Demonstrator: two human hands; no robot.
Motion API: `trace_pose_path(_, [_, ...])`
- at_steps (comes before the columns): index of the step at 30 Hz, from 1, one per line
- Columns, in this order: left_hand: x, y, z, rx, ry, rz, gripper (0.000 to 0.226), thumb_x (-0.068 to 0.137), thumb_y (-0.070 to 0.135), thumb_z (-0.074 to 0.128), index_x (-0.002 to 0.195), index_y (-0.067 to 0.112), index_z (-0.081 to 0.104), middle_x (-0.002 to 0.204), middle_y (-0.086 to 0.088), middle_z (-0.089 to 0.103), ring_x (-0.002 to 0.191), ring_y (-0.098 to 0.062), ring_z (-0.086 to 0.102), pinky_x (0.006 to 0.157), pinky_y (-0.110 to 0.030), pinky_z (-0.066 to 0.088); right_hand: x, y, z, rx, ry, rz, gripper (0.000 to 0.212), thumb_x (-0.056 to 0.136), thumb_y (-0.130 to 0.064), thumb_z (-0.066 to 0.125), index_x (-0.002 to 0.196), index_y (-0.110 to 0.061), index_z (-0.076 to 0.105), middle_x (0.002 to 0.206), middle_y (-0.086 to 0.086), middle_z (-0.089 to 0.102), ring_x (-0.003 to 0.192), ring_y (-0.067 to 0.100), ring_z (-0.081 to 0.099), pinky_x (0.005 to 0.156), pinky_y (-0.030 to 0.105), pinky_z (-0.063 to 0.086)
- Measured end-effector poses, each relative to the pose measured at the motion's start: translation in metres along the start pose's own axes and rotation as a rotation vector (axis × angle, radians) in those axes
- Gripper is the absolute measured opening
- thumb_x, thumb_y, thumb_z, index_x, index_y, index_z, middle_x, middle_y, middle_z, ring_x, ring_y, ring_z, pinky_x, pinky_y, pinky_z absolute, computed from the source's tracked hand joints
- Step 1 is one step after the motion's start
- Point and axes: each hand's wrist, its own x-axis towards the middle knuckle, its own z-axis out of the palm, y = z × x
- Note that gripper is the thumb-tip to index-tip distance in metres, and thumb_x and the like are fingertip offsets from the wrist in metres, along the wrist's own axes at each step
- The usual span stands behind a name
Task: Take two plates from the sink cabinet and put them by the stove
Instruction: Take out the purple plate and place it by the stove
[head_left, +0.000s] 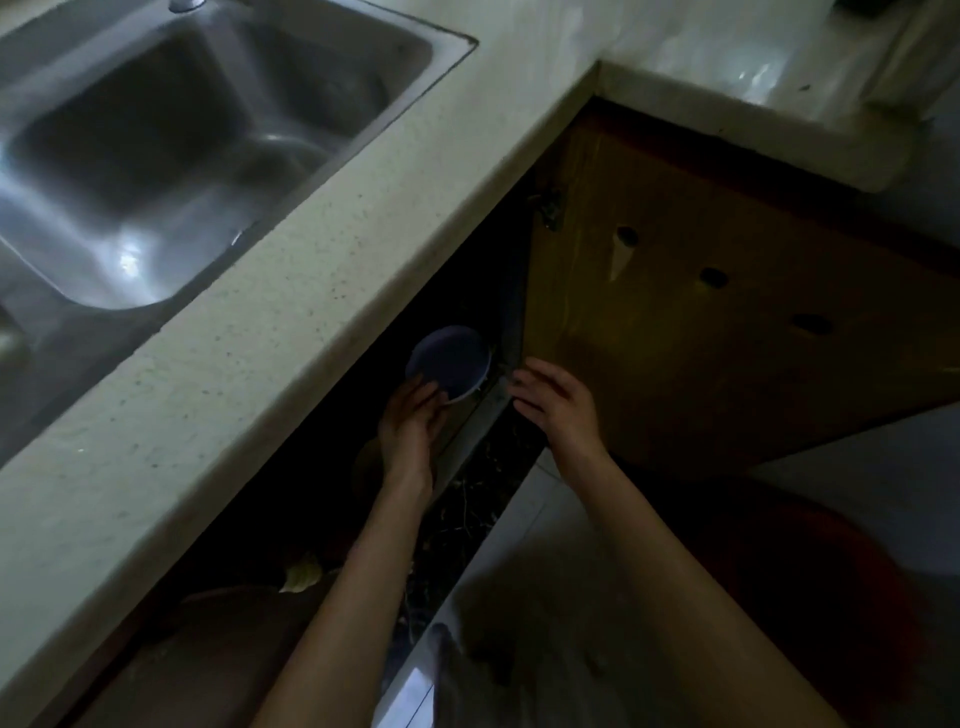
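One plate (449, 362) in left hand (410, 421) fingers' grip under the sink (156, 156), right hand (553, 397) beside it, fingers spread, empty.

Showed two bare forearms with no sleeves in view, no watch, ring or bracelet on the left hand (413, 415) or the right hand (556, 400), short nails, fingers slim and unmarked in dim light.

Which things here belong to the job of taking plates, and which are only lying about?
Job:
- round blue plate, held by left hand
- right hand, open, beside it
- open wooden cabinet door

Lying about:
- steel sink
- pale speckled countertop
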Motion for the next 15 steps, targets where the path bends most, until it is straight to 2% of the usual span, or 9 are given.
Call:
trace_pose_path(3, [0.029, -0.029, -0.006, -0.029, 0.024, -0.053, 0.041, 0.09, -0.012, 0.035, 0.13, -0.004, 0.043, 0.11, -0.016, 0.054, 0.079, -0.017, 0.06, 0.072, -0.021, 0.046, 0.026, 0.03, -0.008, -0.032, 0.018, 0.017, 0.027, 0.089, 0.001, 0.049, 0.116, -0.003, 0.052, 0.091, 0.004, 0.062, 0.081, 0.016, 0.061, 0.07, 0.018, 0.053])
trace_pose_path(6, [0.057, -0.057, -0.006, -0.077, 0.016, -0.11, 0.032, 0.092, -0.006, 0.038, 0.12, 0.007, 0.047, 0.115, -0.017, 0.055, 0.083, -0.022, 0.057, 0.078, -0.026, 0.046, 0.058, 0.061, -0.016, -0.068, 0.031, 0.045, 0.026, 0.089, 0.001, 0.049, 0.115, -0.003, 0.052, 0.086, 0.003, 0.06, 0.075, 0.015, 0.06, 0.073, 0.022, 0.053])
trace_pose_path(8, [0.077, -0.075, -0.006, -0.122, 0.039, -0.157, 0.035, 0.094, -0.003, 0.038, 0.128, 0.002, 0.046, 0.13, -0.023, 0.051, 0.101, -0.031, 0.058, 0.09, -0.032, 0.045, 0.081, 0.082, -0.022, -0.088, 0.039, 0.055, 0.027, 0.09, 0.0, 0.049, 0.116, -0.002, 0.052, 0.088, 0.006, 0.059, 0.075, 0.016, 0.059, 0.078, 0.027, 0.052])
trace_pose_path(9, [0.086, -0.084, -0.006, -0.125, 0.045, -0.177, 0.038, 0.095, -0.002, 0.038, 0.132, -0.002, 0.043, 0.131, -0.023, 0.05, 0.111, -0.033, 0.056, 0.092, -0.034, 0.044, 0.092, 0.092, -0.024, -0.092, 0.04, 0.054, 0.026, 0.09, -0.002, 0.049, 0.116, -0.003, 0.052, 0.09, 0.007, 0.059, 0.075, 0.016, 0.059, 0.077, 0.026, 0.053])
trace_pose_path(11, [0.104, -0.101, -0.006, -0.146, 0.045, -0.216, 0.041, 0.096, 0.0, 0.036, 0.136, -0.005, 0.039, 0.125, -0.02, 0.051, 0.116, -0.035, 0.054, 0.087, -0.033, 0.044, 0.114, 0.111, -0.028, -0.091, 0.043, 0.05, 0.023, 0.091, -0.003, 0.05, 0.114, -0.003, 0.052, 0.086, 0.006, 0.06, 0.072, 0.014, 0.059, 0.067, 0.02, 0.054])
trace_pose_path(13, [0.121, -0.119, -0.005, -0.202, 0.041, -0.256, 0.041, 0.097, 0.002, 0.033, 0.138, -0.005, 0.037, 0.132, -0.018, 0.051, 0.128, -0.034, 0.045, 0.093, -0.032, 0.04, 0.136, 0.128, -0.031, -0.095, 0.049, 0.042, 0.023, 0.09, -0.005, 0.052, 0.113, -0.002, 0.053, 0.081, 0.003, 0.06, 0.069, 0.014, 0.06, 0.064, 0.021, 0.052])
trace_pose_path(14, [0.13, -0.128, -0.005, -0.208, 0.04, -0.267, 0.041, 0.098, 0.004, 0.031, 0.138, -0.005, 0.036, 0.129, -0.02, 0.056, 0.127, -0.033, 0.046, 0.096, -0.031, 0.04, 0.146, 0.137, -0.033, -0.099, 0.049, 0.04, 0.023, 0.09, -0.006, 0.053, 0.112, -0.002, 0.053, 0.079, 0.003, 0.06, 0.068, 0.014, 0.06, 0.064, 0.021, 0.052])
trace_pose_path(15, [0.137, -0.137, -0.006, -0.207, 0.031, -0.26, 0.04, 0.098, 0.005, 0.031, 0.137, -0.004, 0.037, 0.108, -0.021, 0.069, 0.118, -0.031, 0.051, 0.094, -0.028, 0.042, 0.156, 0.146, -0.034, -0.102, 0.046, 0.036, 0.024, 0.089, -0.007, 0.054, 0.112, -0.001, 0.053, 0.078, 0.003, 0.06, 0.066, 0.014, 0.059, 0.063, 0.022, 0.051])
